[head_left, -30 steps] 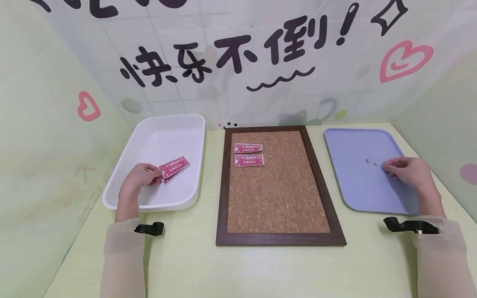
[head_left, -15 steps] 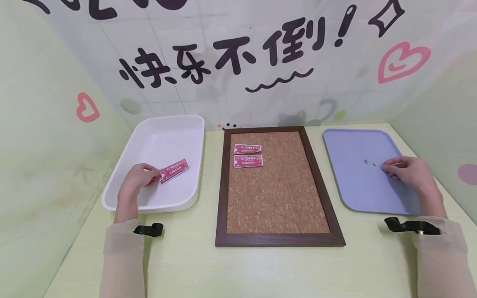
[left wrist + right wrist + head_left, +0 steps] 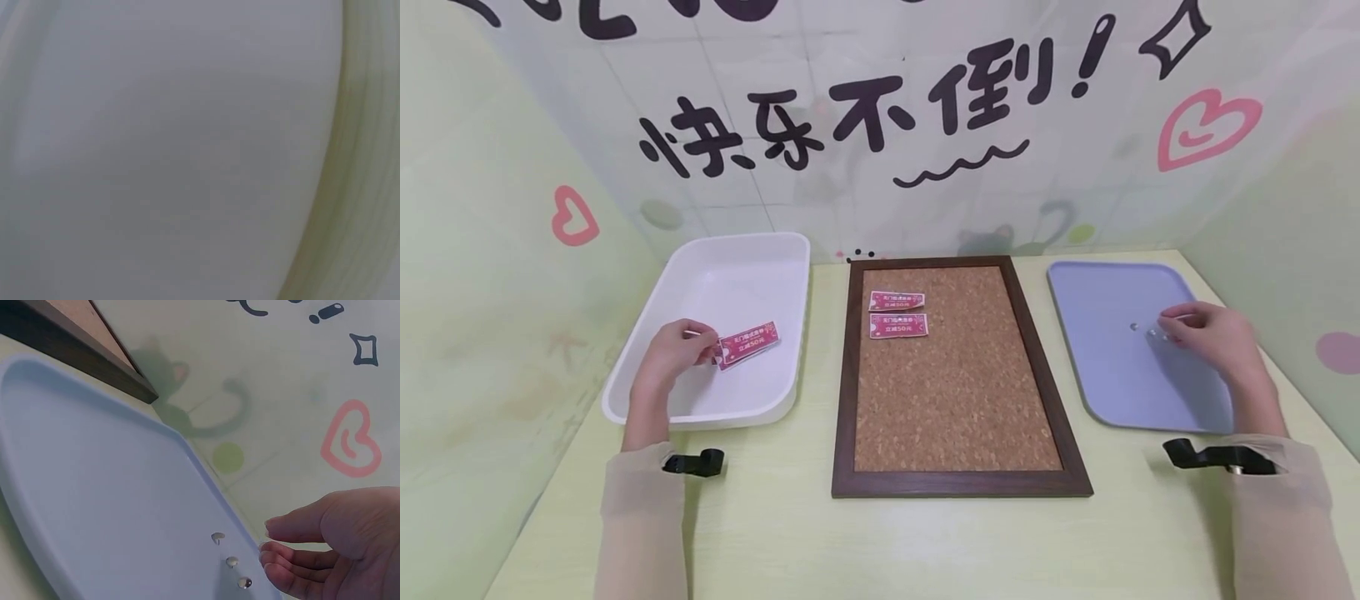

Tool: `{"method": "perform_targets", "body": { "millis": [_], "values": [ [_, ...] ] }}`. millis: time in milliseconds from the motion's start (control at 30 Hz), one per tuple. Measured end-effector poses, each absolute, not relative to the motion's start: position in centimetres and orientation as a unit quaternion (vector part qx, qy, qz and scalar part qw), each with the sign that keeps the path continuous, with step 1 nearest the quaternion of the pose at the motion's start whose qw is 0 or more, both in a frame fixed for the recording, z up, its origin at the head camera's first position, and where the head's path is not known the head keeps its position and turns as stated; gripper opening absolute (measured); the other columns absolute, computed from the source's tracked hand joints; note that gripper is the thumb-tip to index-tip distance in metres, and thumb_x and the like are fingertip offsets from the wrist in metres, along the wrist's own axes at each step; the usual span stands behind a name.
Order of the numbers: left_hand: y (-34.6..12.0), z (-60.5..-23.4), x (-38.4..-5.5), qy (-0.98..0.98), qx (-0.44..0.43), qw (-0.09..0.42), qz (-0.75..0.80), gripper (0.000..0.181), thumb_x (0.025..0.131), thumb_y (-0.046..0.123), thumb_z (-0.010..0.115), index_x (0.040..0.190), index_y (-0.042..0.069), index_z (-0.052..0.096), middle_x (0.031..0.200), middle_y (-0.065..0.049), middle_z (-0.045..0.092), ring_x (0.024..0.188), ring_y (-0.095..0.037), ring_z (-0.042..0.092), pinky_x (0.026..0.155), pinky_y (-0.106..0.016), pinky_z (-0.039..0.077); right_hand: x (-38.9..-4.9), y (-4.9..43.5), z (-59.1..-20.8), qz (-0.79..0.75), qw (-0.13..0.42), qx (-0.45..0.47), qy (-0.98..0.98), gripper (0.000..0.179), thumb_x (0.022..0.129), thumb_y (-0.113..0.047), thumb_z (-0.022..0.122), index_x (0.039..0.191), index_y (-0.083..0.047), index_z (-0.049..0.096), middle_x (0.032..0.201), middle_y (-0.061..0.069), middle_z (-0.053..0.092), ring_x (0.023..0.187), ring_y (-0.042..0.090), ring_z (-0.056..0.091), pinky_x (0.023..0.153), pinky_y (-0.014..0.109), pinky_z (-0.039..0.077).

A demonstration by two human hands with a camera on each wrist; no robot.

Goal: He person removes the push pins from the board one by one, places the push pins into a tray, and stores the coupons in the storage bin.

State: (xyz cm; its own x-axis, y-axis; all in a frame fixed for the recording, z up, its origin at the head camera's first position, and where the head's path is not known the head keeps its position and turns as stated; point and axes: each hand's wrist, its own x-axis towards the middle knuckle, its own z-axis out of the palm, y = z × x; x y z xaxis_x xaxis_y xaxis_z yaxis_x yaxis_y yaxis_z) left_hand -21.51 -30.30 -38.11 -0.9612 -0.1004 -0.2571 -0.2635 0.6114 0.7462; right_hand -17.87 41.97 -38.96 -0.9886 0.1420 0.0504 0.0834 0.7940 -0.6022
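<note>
In the head view, my left hand is over the white bin, pinching the left end of a pink printed coupon. The edge of a second coupon seems to show under it. My right hand is raised a little above the blue tray, thumb and fingertips together. A small clear piece, apparently a thumbtack, shows between them in the right wrist view. Below lie several more thumbtacks on the tray. Two coupons are on the cork board, one above the other. The left wrist view shows no hand.
A white bin stands at the left, its wall also filling the left wrist view. Between it and the blue tray lies a brown-framed cork board. Printed walls enclose the table at the back and sides.
My right hand has lifted slightly from the tray and shifted left. My left hand stays at the bin, where the two fanned coupons have come closer together and the upper one has turned slightly.
</note>
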Motion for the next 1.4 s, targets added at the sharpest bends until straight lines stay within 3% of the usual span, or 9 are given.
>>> {"method": "perform_targets", "body": {
  "millis": [200, 433, 633, 767, 900, 1133, 1400],
  "values": [
    [-29.7, -37.3, -21.3, 0.896, -0.088, 0.070, 0.429, 0.044, 0.106, 0.024, 0.050, 0.135, -0.009, 0.048, 0.115, -0.024, 0.058, 0.099, -0.031, 0.060, 0.089, -0.039, 0.052, -18.3, 40.5, -38.4, 0.321, 0.061, -0.037, -0.944, 0.038, 0.101, -0.025, 0.060, 0.115, 0.010, 0.063, 0.086, 0.017, 0.072, 0.063, -0.005, 0.057, 0.057, 0.018, 0.044],
    [-28.3, -36.3, -20.9, 0.896, -0.067, 0.045, 0.436, 0.041, 0.106, 0.023, 0.052, 0.133, -0.007, 0.051, 0.122, -0.026, 0.056, 0.106, -0.038, 0.058, 0.094, -0.045, 0.050, -18.4, 38.6, -37.7, 0.338, 0.088, -0.009, -0.937, 0.033, 0.099, -0.021, 0.064, 0.112, 0.009, 0.065, 0.083, 0.011, 0.072, 0.063, -0.006, 0.058, 0.056, 0.015, 0.046],
    [-26.8, -35.6, -20.7, 0.904, -0.039, 0.033, 0.425, 0.038, 0.105, 0.022, 0.054, 0.129, -0.006, 0.055, 0.120, -0.025, 0.057, 0.100, -0.035, 0.055, 0.082, -0.037, 0.050, -18.5, 37.2, -37.1, 0.353, 0.089, 0.018, -0.931, 0.030, 0.099, -0.019, 0.064, 0.113, 0.007, 0.066, 0.080, -0.001, 0.072, 0.065, -0.005, 0.060, 0.058, 0.013, 0.046],
    [-25.9, -35.3, -20.6, 0.906, -0.024, 0.031, 0.422, 0.035, 0.104, 0.020, 0.055, 0.128, -0.005, 0.056, 0.115, -0.021, 0.058, 0.096, -0.033, 0.055, 0.075, -0.031, 0.050, -18.6, 36.1, -36.9, 0.343, 0.084, 0.031, -0.935, 0.030, 0.100, -0.020, 0.064, 0.114, 0.006, 0.066, 0.089, 0.014, 0.072, 0.068, -0.004, 0.061, 0.060, 0.013, 0.046],
    [-25.0, -35.0, -20.6, 0.910, -0.006, 0.022, 0.415, 0.032, 0.103, 0.019, 0.056, 0.125, -0.004, 0.059, 0.112, -0.018, 0.059, 0.094, -0.027, 0.053, 0.076, -0.030, 0.046, -18.7, 35.1, -36.6, 0.340, 0.079, 0.053, -0.936, 0.029, 0.100, -0.019, 0.063, 0.114, 0.006, 0.066, 0.097, 0.026, 0.070, 0.070, 0.000, 0.062, 0.060, 0.015, 0.046],
    [-23.6, -34.9, -20.5, 0.907, 0.037, 0.002, 0.420, 0.028, 0.101, 0.016, 0.057, 0.120, -0.004, 0.062, 0.108, -0.019, 0.062, 0.096, -0.028, 0.055, 0.083, -0.035, 0.045, -18.7, 33.5, -36.5, 0.359, 0.084, 0.080, -0.926, 0.026, 0.099, -0.015, 0.064, 0.113, 0.007, 0.066, 0.097, 0.028, 0.069, 0.070, 0.002, 0.063, 0.061, 0.015, 0.048],
    [-21.1, -35.0, -20.4, 0.889, 0.086, -0.007, 0.450, 0.024, 0.101, 0.013, 0.058, 0.117, -0.005, 0.062, 0.106, -0.022, 0.065, 0.095, -0.038, 0.064, 0.077, -0.032, 0.055, -18.8, 31.2, -36.2, 0.364, 0.067, 0.102, -0.923, 0.026, 0.099, -0.016, 0.065, 0.113, 0.006, 0.066, 0.095, 0.023, 0.070, 0.071, 0.003, 0.064, 0.061, 0.017, 0.049]
  ]
}}
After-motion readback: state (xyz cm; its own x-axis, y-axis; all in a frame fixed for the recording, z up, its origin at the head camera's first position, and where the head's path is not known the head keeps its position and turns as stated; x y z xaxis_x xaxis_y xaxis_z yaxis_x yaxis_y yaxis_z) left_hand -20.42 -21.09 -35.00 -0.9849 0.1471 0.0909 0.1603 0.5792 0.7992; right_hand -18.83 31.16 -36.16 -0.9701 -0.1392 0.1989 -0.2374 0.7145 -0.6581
